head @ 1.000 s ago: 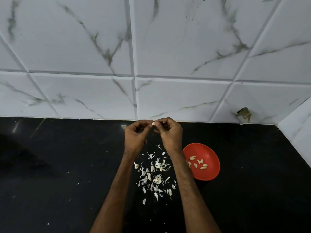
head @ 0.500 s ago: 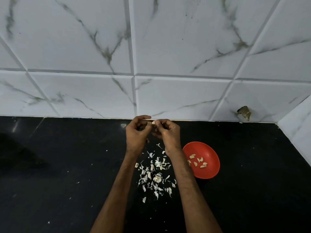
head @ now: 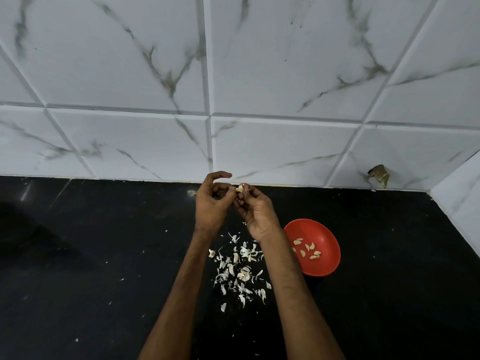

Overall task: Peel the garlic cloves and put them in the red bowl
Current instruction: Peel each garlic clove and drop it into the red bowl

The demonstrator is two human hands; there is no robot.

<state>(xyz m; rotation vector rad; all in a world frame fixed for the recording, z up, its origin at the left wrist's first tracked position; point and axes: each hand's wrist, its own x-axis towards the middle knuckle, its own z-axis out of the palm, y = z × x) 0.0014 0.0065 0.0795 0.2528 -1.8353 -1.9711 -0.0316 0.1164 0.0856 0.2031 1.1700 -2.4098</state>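
- A garlic clove is pinched between the fingertips of both hands, held up in the air above the counter and close to the foot of the wall.
- The left hand grips the clove from its side with thumb and curled fingers, while its index finger arches free above the pinch.
- The right hand meets it from the other side, fingers curled in and clamped on the same clove; whether any skin remains on the clove cannot be made out.
- Both bare forearms reach up from the bottom edge of the view, converging at the clove.
- Below the hands, between the two forearms, a scatter of papery garlic skins lies on the black countertop, with a few pale cloves mixed in.
- The red bowl sits on the counter just beside the right forearm, to its right, holding a handful of peeled cloves.
- White marble-veined wall tiles rise behind the counter, with a dark broken patch low near the right corner.
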